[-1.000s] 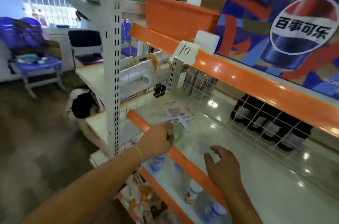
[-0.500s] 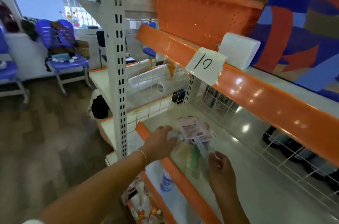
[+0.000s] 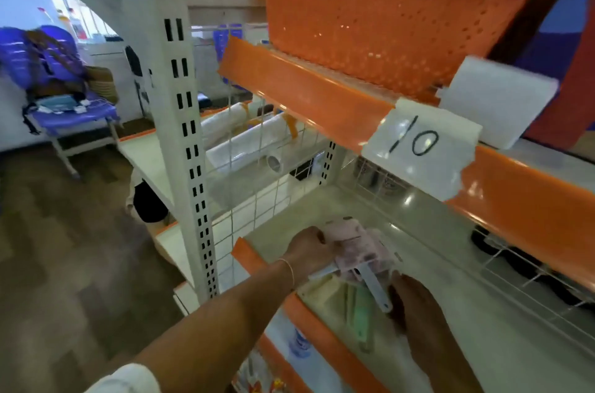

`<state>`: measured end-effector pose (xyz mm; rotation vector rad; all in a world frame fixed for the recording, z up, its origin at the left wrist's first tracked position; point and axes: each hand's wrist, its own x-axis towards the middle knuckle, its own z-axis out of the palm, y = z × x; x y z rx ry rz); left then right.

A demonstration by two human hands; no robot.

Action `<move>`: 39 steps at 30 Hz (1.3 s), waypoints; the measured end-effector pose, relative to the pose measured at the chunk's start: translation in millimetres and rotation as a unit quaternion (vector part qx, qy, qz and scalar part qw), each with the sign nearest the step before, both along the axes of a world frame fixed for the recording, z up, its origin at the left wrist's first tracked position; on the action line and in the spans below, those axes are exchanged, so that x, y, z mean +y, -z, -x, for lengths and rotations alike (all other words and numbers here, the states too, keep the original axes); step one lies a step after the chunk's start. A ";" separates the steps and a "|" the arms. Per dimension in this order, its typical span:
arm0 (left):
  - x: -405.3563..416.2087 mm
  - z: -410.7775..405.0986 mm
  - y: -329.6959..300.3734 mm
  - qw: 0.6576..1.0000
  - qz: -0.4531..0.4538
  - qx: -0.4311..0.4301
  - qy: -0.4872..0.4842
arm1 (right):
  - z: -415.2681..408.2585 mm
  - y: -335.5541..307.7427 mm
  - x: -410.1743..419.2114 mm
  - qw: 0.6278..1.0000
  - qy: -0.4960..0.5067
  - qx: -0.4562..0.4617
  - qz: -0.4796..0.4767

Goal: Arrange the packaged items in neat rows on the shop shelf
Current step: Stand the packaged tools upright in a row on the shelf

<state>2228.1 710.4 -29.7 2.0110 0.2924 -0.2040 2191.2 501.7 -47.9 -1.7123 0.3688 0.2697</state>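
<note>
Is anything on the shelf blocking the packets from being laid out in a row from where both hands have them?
Nothing visible does. The left hand and right hand are already on the packets at the shelf's front corner, and the surface beyond them looks bare up to the wire back.

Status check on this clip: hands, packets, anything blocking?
Left hand grips the pink packets. Right hand at their lower end, grip unclear. Packets low over the shelf. Nothing blocking.

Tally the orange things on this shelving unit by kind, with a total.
Orange basket: 1
Orange shelf-edge strips: 3 in view, on the upper, middle and lower shelves
Total: 4
</note>
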 end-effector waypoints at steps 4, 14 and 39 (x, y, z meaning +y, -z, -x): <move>-6.8 -7.4 5.8 0.997 0.001 -0.004 0.083 | 7.6 -9.3 -1.4 0.999 -0.035 0.009 0.021; -61.7 -5.0 26.3 0.985 0.029 -0.002 0.172 | 48.5 -9.3 -18.6 0.968 0.212 0.024 0.130; -54.5 3.1 -6.2 0.986 0.090 -0.081 0.115 | 57.0 -59.1 3.6 0.885 0.004 -0.108 0.453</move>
